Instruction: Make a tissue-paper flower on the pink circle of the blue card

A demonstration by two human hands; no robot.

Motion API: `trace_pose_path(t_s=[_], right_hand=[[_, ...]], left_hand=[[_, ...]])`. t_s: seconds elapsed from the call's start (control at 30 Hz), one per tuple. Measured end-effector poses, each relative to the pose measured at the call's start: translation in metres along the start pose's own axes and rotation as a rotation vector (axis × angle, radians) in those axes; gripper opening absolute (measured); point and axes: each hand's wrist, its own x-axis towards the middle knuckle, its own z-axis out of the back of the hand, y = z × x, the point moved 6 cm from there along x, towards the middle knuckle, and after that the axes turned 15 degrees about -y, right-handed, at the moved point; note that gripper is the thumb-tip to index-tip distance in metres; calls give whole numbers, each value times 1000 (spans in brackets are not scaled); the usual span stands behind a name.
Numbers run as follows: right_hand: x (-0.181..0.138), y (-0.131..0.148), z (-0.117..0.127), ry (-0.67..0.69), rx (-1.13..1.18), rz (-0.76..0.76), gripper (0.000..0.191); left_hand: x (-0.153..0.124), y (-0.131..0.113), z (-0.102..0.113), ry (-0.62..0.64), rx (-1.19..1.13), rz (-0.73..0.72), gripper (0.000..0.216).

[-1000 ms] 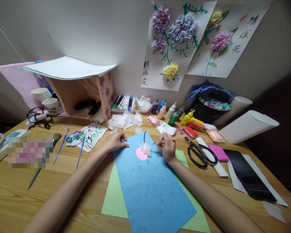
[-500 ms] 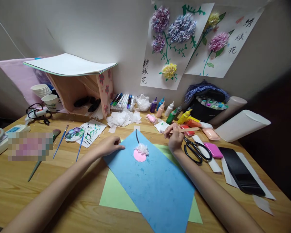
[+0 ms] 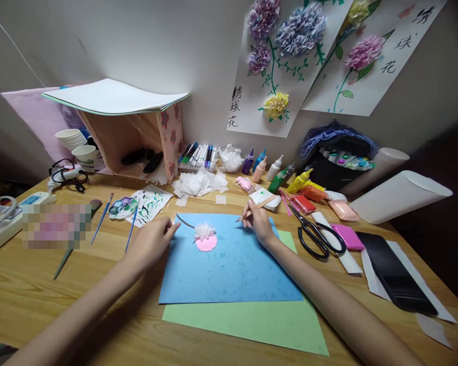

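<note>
A blue sheet of paper (image 3: 229, 277) lies squared toward me on the table. On its upper left are a tuft of white crumpled paper (image 3: 204, 232), a pink round patch (image 3: 206, 244) and a dark curved line (image 3: 184, 221). My left hand (image 3: 152, 241) is closed at the sheet's upper left edge, its thumb over the blue paper. Over the sheet's upper right, my right hand (image 3: 255, 222) is closed around a flat wooden craft stick (image 3: 265, 201), whose tip points left. Beneath the blue sheet shows a light green sheet (image 3: 248, 325).
Black-handled scissors (image 3: 316, 239) and a black phone (image 3: 397, 272) lie on the right. Behind stand paint bottles (image 3: 278, 182), white paper scraps (image 3: 199, 182) and markers (image 3: 198, 156). Paintbrushes (image 3: 102, 219) and a power strip (image 3: 19, 216) are on the left.
The blue sheet has turned from a slant to lie square, carrying the tuft and pink patch left. My right hand has moved left, over the sheet, with the craft stick. The view has shifted slightly.
</note>
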Motion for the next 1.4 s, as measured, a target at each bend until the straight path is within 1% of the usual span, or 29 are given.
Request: trace_pose_path(t_s=[0.07,0.1,0.17,0.23,0.3,0.37,0.43,0.47,0.53,0.6,0.63,0.67,0.73,0.77,0.83,0.87,0.9,1.0,1.1,1.17,1.23,1.3,1.4], right_hand=[[2,-6,0,5,15,-42,52],[4,-7,0,0,19,-52,52],[5,-9,1,-8,12,-55,52],[6,-9,1,-11,-3,-47,52],[6,-9,1,-21,-14,-36,53],[6,-9,0,-39,-21,-23,54],[6,-9,0,-52,-30,-5,55],[6,-9,-1,-62,-35,4,55],[7,-10,-1,-95,-44,19,54],[8,-10,-2,-147,-51,29,53],[8,-10,-2,-175,-56,33,53],[9,-10,-3,-196,-61,35,53],[10,-11,-5,-220,-66,29,53],[10,-11,-5,-221,-65,24,53],[10,-10,-7,-211,-57,18,54],[9,-9,-7,-201,-54,21,54],[7,-8,-8,-185,-52,30,54],[-2,-2,-13,-97,-57,97,51],[-16,4,-22,73,-115,188,46],[-25,6,-30,211,-180,237,43],[-32,8,-37,320,-253,291,39],[-36,10,-41,379,-326,352,34],[-37,14,-45,407,-396,419,27]], left_hand=[[26,-31,-3,-82,-42,-145,30],[41,-46,-9,-101,-73,-206,26],[71,-72,-27,-120,-99,-303,22],[97,-91,-48,-98,-101,-368,22],[117,-100,-69,-60,-85,-391,20],[128,-103,-83,-36,-88,-408,15],[134,-102,-89,-17,-105,-419,11],[135,-101,-88,-11,-115,-422,10],[133,-98,-80,-15,-141,-416,11],[126,-95,-62,-30,-205,-388,17],[120,-93,-50,-27,-332,-336,18],[111,-91,-39,7,-462,-288,20],[87,-88,-23,139,-679,-198,25],[73,-87,-20,226,-763,-161,26],[44,-82,-24,402,-803,-100,26],[33,-78,-28,427,-784,-84,25],[25,-74,-32,398,-740,-94,24],[16,-62,-42,149,-529,-182,20],[13,-61,-47,6,-424,-298,16],[13,-63,-47,-58,-389,-353,15],[13,-64,-45,-107,-359,-385,14],[14,-64,-45,-128,-341,-395,13],[16,-63,-46,-137,-329,-383,13]])
